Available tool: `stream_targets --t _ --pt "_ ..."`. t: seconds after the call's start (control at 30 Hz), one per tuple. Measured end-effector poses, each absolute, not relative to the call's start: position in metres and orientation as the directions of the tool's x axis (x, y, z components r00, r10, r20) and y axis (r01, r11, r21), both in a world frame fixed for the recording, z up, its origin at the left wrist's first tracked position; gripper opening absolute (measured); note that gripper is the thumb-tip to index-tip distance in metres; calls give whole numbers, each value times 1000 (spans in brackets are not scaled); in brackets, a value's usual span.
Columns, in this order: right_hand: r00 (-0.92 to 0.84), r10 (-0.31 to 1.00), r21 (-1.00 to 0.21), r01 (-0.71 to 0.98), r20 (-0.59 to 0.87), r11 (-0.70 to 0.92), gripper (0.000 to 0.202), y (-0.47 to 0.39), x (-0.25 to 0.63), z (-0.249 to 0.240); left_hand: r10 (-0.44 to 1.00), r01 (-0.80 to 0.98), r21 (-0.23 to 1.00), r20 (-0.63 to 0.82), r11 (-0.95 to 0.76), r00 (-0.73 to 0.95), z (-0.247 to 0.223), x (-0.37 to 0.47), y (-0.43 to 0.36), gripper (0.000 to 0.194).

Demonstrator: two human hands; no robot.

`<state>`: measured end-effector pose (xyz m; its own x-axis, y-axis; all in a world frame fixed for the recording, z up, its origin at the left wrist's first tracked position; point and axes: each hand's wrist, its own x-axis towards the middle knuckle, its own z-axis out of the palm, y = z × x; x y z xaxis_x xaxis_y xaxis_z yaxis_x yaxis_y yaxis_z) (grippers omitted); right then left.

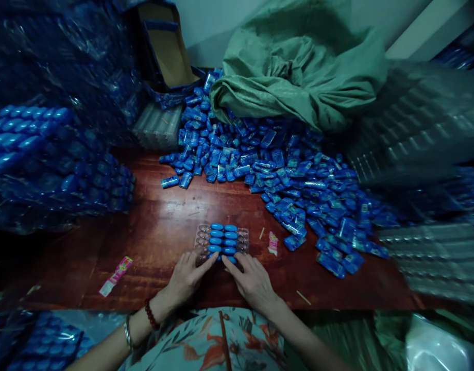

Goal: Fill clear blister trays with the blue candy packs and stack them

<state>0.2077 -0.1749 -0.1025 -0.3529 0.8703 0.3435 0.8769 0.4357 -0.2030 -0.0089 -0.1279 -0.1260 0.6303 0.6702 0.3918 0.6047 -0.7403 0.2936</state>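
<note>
A clear plastic tray (242,233) lies on the wooden table in front of me, with two columns of blue oval pieces (216,234) in its middle and bare cups at both sides. My left hand (188,273) is at its near left corner, thumb on a blue piece in the nearest row. At the near right corner is my right hand (252,278), its thumb also on that row. The fingers of both hands curl round the tray's near edge.
A large heap of blue wrapped packets (268,159) spreads behind and to the right, under a green sack (299,77). Stacked filled blue trays (67,165) stand left, clear trays (434,257) right. Pink wrappers (116,276) and an open box (163,51) also show.
</note>
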Motion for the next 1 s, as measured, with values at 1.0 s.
stream_targets --t 1.0 --pt "732 634 -842 487 250 -230 33 -195 345 -134 654 620 319 -1 -717 757 -92 224 -100 43"
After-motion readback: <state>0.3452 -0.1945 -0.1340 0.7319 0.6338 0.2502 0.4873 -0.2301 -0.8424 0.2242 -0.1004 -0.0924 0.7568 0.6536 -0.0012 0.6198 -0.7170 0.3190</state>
